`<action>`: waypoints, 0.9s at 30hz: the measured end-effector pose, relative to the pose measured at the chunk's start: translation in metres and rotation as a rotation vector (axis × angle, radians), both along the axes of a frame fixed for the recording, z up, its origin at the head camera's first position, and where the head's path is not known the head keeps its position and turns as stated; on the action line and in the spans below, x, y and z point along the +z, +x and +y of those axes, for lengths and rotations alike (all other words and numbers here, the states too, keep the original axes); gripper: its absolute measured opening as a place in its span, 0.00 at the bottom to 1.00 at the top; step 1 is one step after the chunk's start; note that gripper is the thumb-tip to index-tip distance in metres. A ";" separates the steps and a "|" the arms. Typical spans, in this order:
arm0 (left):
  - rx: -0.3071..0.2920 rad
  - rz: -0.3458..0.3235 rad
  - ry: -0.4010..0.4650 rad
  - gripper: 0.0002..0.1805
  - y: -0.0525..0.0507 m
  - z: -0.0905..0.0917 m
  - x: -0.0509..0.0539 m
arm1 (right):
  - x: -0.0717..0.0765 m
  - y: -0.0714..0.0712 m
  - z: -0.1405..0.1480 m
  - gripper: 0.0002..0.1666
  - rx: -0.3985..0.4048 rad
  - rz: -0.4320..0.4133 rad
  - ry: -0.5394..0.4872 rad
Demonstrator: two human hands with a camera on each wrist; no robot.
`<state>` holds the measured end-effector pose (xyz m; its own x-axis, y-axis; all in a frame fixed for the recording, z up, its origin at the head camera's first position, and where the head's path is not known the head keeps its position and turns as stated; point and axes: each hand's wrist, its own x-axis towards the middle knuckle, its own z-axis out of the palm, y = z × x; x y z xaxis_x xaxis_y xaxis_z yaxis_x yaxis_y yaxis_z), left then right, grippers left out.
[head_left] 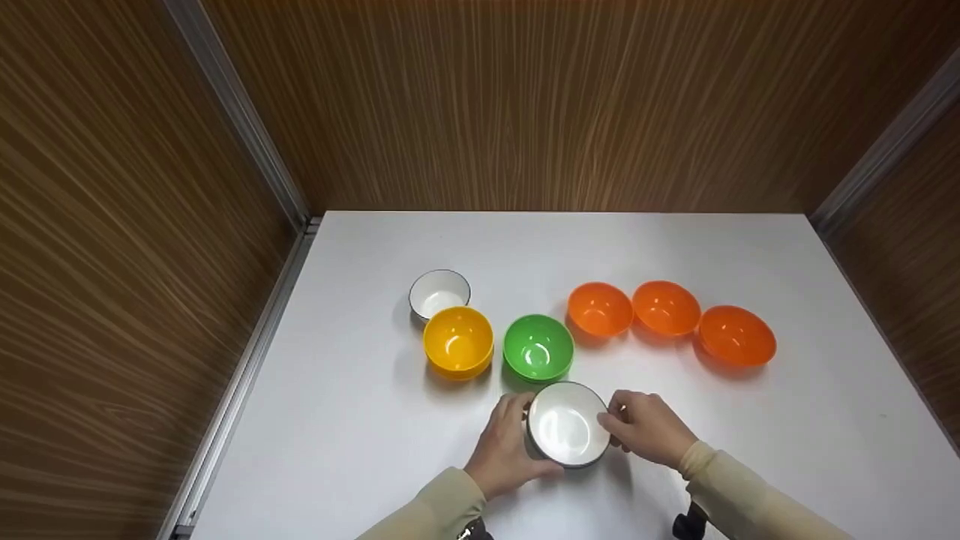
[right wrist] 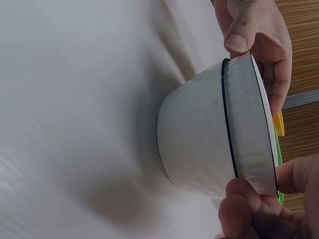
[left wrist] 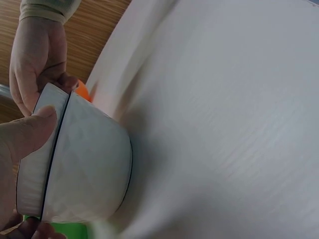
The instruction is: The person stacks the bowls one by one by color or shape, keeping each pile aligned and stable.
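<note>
The 2 nested white bowls [right wrist: 194, 129] look glazed, glossy inside, with faintly faceted outer walls. The far white bowl [head_left: 439, 291] is smooth too. The 3 orange bowls [head_left: 666, 308], yellow bowl [head_left: 458, 341] and green bowl [head_left: 538, 346] resemble shiny plastic. The smooth white surface [head_left: 337, 412] has a soft sheen; wood-grain panels [head_left: 510, 105] meet dull metal strips [head_left: 242, 112]; the sleeves [head_left: 750, 495] are matt cloth.

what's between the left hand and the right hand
Nested white bowls lie between the left hand and the right hand; the head view shows it.
</note>
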<state>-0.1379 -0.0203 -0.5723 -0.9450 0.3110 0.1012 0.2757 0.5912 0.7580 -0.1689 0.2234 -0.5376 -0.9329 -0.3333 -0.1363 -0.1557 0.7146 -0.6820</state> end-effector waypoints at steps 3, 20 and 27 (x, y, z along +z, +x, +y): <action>-0.005 -0.010 0.004 0.56 0.000 -0.002 0.002 | 0.000 0.000 0.000 0.12 0.002 0.000 0.003; 0.000 0.062 0.169 0.42 -0.023 -0.045 0.050 | -0.003 -0.001 0.000 0.19 -0.007 0.199 -0.002; 0.099 0.161 0.184 0.34 -0.052 -0.071 0.071 | -0.008 0.001 0.001 0.35 0.074 0.262 -0.060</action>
